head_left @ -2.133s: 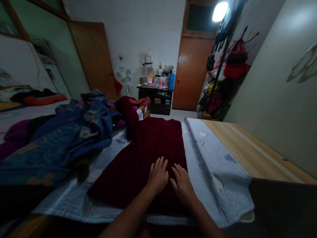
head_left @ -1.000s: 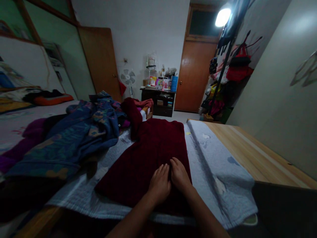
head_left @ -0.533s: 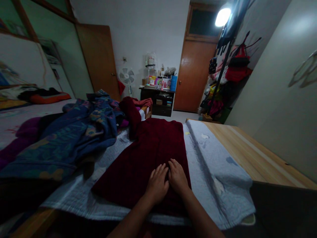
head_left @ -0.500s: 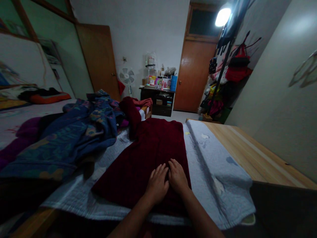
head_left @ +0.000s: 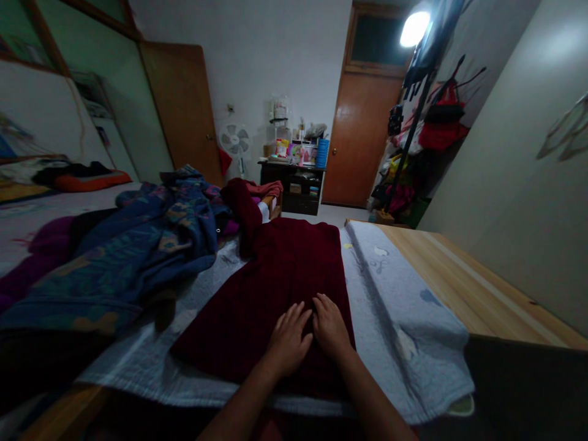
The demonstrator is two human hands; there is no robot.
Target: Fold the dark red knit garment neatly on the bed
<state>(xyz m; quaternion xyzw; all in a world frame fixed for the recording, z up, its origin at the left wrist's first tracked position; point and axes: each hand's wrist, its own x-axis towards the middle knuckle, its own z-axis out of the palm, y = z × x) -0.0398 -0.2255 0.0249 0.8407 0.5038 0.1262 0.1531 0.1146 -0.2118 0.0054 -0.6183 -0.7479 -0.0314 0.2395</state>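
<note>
My left hand (head_left: 288,340) and right hand (head_left: 329,326) lie open, palms down and side by side, on the near part of a dark maroon, soft-looking cloth garment (head_left: 294,263), with neither gripping it. The garment rests on a pale grey-blue quilted cover (head_left: 376,288), just beside a heap of blue flower-patterned clothing (head_left: 169,245). I'd judge the spreading mostly done: the body lies nearly flat and its right edge runs fairly straight. A bunched, sleeve-like part (head_left: 243,211) at the far left isn't laid flat; any layers underneath are hidden from me.
</note>
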